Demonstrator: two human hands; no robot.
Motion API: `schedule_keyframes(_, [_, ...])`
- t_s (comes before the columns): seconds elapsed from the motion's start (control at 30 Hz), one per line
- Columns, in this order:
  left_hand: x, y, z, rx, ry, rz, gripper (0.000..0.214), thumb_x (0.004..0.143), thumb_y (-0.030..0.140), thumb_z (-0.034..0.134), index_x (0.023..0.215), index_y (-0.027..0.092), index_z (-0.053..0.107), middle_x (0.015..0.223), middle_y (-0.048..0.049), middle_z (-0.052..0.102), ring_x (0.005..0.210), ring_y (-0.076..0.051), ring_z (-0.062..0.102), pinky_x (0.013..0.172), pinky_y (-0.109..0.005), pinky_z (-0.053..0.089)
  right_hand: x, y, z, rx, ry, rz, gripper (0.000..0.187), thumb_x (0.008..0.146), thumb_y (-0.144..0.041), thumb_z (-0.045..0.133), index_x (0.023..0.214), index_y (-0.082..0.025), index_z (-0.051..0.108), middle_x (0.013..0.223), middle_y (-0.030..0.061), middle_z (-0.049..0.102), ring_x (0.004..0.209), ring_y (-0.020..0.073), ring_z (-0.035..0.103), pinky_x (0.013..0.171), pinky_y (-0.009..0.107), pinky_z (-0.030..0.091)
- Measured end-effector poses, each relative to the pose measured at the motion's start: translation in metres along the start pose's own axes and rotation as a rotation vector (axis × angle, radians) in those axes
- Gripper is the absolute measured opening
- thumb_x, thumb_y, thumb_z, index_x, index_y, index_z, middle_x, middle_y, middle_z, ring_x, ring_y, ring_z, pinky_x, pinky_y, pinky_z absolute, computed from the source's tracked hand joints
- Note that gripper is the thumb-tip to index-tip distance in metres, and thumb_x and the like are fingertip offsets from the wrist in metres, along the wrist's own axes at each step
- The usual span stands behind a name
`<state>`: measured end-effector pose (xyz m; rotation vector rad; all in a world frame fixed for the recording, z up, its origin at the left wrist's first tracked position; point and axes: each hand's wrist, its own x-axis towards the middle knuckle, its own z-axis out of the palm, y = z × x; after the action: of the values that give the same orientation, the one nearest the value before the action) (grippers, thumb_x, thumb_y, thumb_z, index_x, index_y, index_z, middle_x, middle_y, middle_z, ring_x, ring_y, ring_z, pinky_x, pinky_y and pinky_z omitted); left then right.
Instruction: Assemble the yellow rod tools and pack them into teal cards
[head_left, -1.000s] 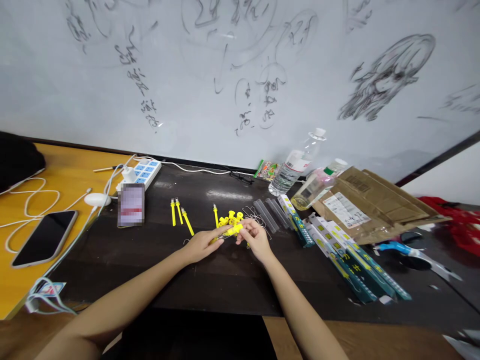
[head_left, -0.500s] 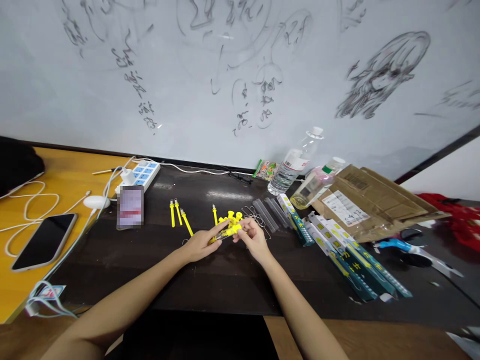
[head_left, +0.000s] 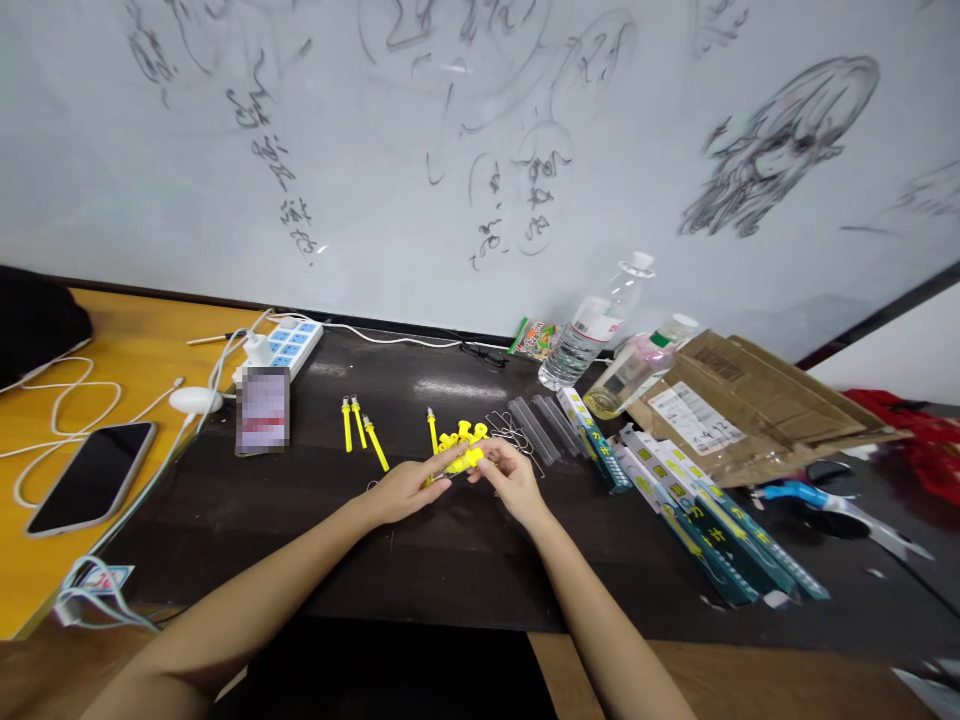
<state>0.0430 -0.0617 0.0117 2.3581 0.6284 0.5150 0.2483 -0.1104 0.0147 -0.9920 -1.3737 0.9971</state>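
My left hand (head_left: 406, 490) is closed around one end of a slim yellow tool with a shiny shaft; its exact kind is not clear. My right hand (head_left: 514, 482) pinches the thick yellow end piece (head_left: 471, 460) of that same tool, thumb and fingers together. Behind my fingers lies a small heap of yellow spool-like pieces (head_left: 465, 430). One yellow stick with a metal tip (head_left: 432, 430) stands out just left of the heap. Farther left, several more such yellow sticks (head_left: 376, 446) rest on the dark table. Bent metal wires (head_left: 510, 432) lie beyond my right hand.
Clear plastic strips (head_left: 534, 430), green-and-white long boxes (head_left: 690, 520), a water bottle (head_left: 589, 335), a second bottle (head_left: 637, 368) and a cardboard parcel (head_left: 727, 400) occupy the right. At left are a power strip (head_left: 296, 345), a phone (head_left: 91, 478) and white cables (head_left: 90, 390).
The tool's parts sit closer together between my hands, with less of the shiny shaft showing. Both hands stay in nearly the same place. The view has shifted slightly.
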Motion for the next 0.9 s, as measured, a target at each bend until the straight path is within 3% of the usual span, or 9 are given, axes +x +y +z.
schedule_keyframes(0.5, [-0.0018,0.0034,0.0010,-0.085,-0.015,-0.006,0.054,0.094,0.034,0.034,0.146,0.025,0.020,0.063,0.0048,0.056,0.057,-0.011,0.052,0.062,-0.020,0.038,0.0007,-0.0059,-0.0031,0.039,-0.036,0.062,0.027,0.077,-0.040,0.066,0.095,-0.020,0.062,0.078,0.0022,0.067,0.063,0.0146,0.065,0.060,0.031,0.057])
schedule_keyframes(0.73, [-0.0019,0.0039,0.0033,-0.015,0.019,-0.007,0.053,0.095,0.033,0.034,0.146,0.027,0.020,0.070,0.0036,0.060,0.061,-0.012,0.056,0.065,-0.021,0.040,0.0012,-0.0012,-0.0018,0.090,-0.025,0.053,0.024,0.078,-0.038,0.065,0.096,-0.021,0.062,0.075,0.0008,0.065,0.063,0.0135,0.064,0.060,0.029,0.056])
schedule_keyframes(0.9, [-0.0018,0.0051,0.0025,0.020,0.019,0.026,0.051,0.095,0.031,0.033,0.145,0.029,0.021,0.096,-0.0009,0.067,0.070,-0.013,0.061,0.070,-0.022,0.042,0.0010,-0.0006,-0.0021,0.066,-0.044,0.027,0.024,0.080,-0.038,0.062,0.096,-0.020,0.061,0.073,0.0005,0.064,0.062,0.0127,0.063,0.059,0.027,0.054])
